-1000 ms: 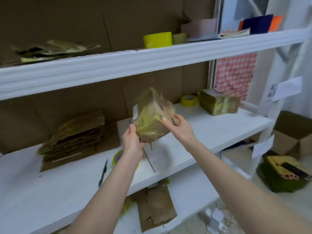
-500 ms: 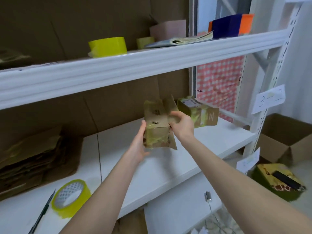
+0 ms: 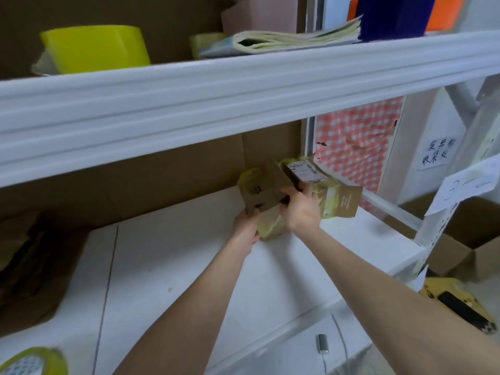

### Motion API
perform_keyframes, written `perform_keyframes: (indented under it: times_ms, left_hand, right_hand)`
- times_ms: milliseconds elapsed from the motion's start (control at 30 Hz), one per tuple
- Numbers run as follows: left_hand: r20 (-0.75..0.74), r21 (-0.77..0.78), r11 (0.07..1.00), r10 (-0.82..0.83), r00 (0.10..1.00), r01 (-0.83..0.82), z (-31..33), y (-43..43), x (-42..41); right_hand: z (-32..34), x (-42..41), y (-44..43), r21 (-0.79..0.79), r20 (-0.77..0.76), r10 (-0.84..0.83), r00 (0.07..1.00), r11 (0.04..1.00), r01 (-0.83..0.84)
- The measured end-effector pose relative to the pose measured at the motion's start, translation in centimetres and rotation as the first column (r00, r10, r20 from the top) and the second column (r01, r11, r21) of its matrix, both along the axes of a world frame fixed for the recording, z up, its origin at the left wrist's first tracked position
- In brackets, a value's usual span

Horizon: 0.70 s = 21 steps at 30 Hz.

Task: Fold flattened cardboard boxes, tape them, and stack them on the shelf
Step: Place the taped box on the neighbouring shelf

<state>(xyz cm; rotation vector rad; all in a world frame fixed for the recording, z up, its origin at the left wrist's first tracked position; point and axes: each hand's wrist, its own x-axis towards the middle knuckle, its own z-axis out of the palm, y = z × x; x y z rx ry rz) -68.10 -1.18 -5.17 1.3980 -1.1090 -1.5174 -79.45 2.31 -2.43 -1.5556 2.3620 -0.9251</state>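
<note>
Ctr frame: left hand & right hand, fingers curled round taped box. Box sits low over shelf, just left of 2nd taped box.

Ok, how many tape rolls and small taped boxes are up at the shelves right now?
Tape rolls: 3 (large yellow roll, small pale roll, front roll)
Taped boxes: 2 (held box, shelved box)
Total: 5
</note>
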Motion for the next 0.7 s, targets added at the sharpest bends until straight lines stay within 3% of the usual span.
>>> perform_keyframes:
  times_ms: [67,167,233,300,400,433,533,633,700]
  left_hand:
    - [0.176,-0.103,0.995,0.017,0.984,0.001,-0.2,-0.7,-1.0]
    - [0.307,-0.205,0.978,0.033,0.951,0.032,0.0,-1.2,-1.8]
    - [0.443,-0.192,0.975,-0.013,0.897,0.108,-0.1,-0.9,-2.2]
    - [0.474,-0.153,0.983,-0.019,0.88,0.104,-0.2,-0.5,-2.2]
    - [0.578,-0.247,0.961,0.045,0.815,0.122,0.3,0.4,-1.6]
    - [0.657,-0.286,0.947,0.083,0.749,0.145,0.6,0.8,-0.9]
    - [0.869,-0.361,0.898,0.224,0.442,0.253,1.4,2.8,1.8]
    - [0.916,-0.393,0.856,0.334,0.221,0.335,2.2,5.6,4.8]
    - [0.926,-0.376,0.863,0.357,0.12,0.338,2.3,7.4,7.0]
  right_hand:
    - [-0.1,-0.7,-0.1,0.019,-0.07,0.009,0.998,1.0,-0.008]
    - [0.2,-1.7,-0.3,0.074,-0.082,0.044,0.996,0.997,-0.038]
    - [0.2,-2.2,0.0,0.153,-0.099,0.055,0.994,0.987,-0.039]
    - [0.1,-2.5,0.6,0.161,-0.136,0.053,0.989,0.987,-0.03]
    - [0.4,-2.3,1.4,0.088,-0.21,0.062,0.976,0.995,-0.044]
    - [0.6,-2.0,1.7,0.08,-0.23,0.083,0.97,0.995,-0.066]
    - [0.7,-0.4,2.8,0.081,-0.278,0.194,0.941,0.981,-0.178]
    - [0.1,2.6,4.0,0.12,-0.322,0.309,0.895,0.951,-0.286]
    - [-0.3,4.9,4.8,0.14,-0.325,0.367,0.872,0.93,-0.339]
